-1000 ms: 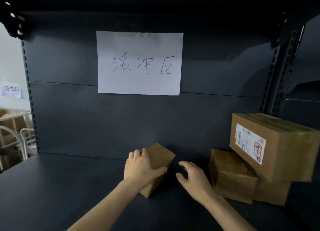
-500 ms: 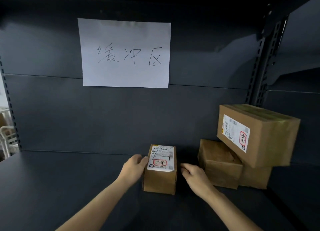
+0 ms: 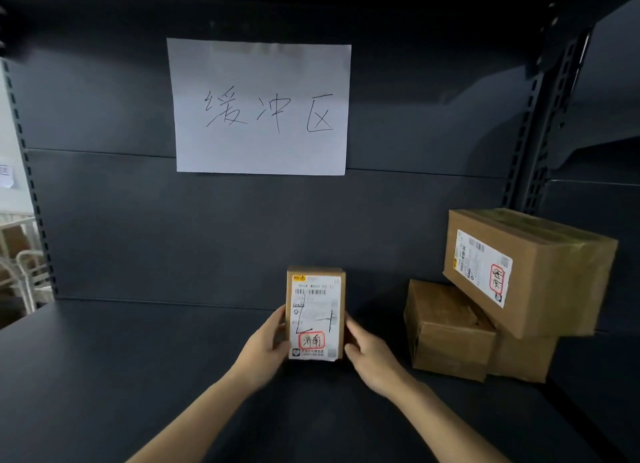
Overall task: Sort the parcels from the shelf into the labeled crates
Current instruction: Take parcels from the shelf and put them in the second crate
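A small cardboard parcel (image 3: 315, 313) stands tilted up over the dark shelf (image 3: 138, 376), its white shipping label with a red-circled mark facing me. My left hand (image 3: 268, 350) grips its left side and my right hand (image 3: 369, 353) grips its right side. To the right, a larger labelled parcel (image 3: 526, 272) leans on top of two plain cardboard boxes (image 3: 446, 331).
A white paper sign (image 3: 261, 107) with handwritten characters is taped to the shelf's back panel. A perforated upright (image 3: 530, 123) bounds the bay on the right. At the far left, white metal cage bars (image 3: 24, 272) show beyond the shelf.
The small parcel went from lying angled under my left hand to standing with its label toward me. My right hand closed onto its right side, and both hands now hold it.
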{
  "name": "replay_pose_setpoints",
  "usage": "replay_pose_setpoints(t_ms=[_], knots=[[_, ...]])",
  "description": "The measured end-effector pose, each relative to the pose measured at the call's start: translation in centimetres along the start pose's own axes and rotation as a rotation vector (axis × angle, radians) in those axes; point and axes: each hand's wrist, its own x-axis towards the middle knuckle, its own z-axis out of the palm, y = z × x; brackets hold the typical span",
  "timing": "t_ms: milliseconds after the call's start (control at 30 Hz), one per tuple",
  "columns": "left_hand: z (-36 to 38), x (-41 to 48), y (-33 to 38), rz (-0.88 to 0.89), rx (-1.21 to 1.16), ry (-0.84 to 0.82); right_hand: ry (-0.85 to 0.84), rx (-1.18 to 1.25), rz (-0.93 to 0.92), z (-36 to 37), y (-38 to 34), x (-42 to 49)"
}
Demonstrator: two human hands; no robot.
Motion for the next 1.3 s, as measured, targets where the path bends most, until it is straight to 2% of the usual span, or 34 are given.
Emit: replay_pose_setpoints(t_ms=[133, 267, 400, 500, 600, 933, 1167, 1300], knots=[[0.0, 0.0, -1.1, -0.02, 0.129, 0.026, -0.055, -0.072, 0.024, 0.6, 0.1, 0.4], [0.0, -0.2, -1.2, 0.02, 0.212, 0.097, 0.01, -0.153, 0.042, -0.1, 0.0, 0.0], [0.4, -1.0, -0.4, -0.018, 0.59, 0.286, 0.087, -0.342, 0.015, -1.6, 0.1, -1.5], [0.9, -1.8, 0.8, 0.134, 0.744, 0.319, 0.13, -0.463, 0.009, -3.0, -0.1, -2.7], [1.9, -2.1, 1.9, 0.237, 0.767, 0.278, 0.165, -0.534, -0.009, -4.2, -0.5, -3.9], [6.0, -1.2, 4.8, 0.291, 0.749, 0.098, 0.284, -0.601, -0.041, -7.8, 0.1, -8.4], [9.7, -0.4, 7.3, 0.379, 0.645, 0.037, 0.452, -0.593, -0.019, -10.7, 1.7, -12.3], [11.5, 0.7, 10.1, 0.415, 0.5, 0.01, 0.626, -0.561, -0.08, -13.6, 0.5, -14.5]])
